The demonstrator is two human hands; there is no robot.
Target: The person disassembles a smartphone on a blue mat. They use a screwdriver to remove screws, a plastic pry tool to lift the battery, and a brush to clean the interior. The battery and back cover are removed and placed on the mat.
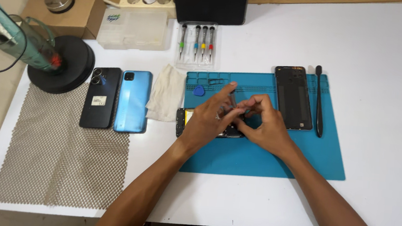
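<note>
White tabletop (383, 46) bearing a blue mat (264, 156). At 9 o'clock of the mat: black phone (100, 97), blue phone (133, 101), cloth (167, 92). Centre: opened phone (184, 121), back cover off, long axis running 9 to 3 o'clock, mostly hidden under the hands. Left hand (207, 120) presses on it, fingers pinching a thin tool (233, 100). Right hand (267, 123) has fingertips pressed together at the same spot; what they hold cannot be told. At 3 o'clock: removed cover (293, 97), spudger (319, 101). At 12 o'clock: screwdrivers (197, 42). Judged: opening done, internal work under way.
</note>
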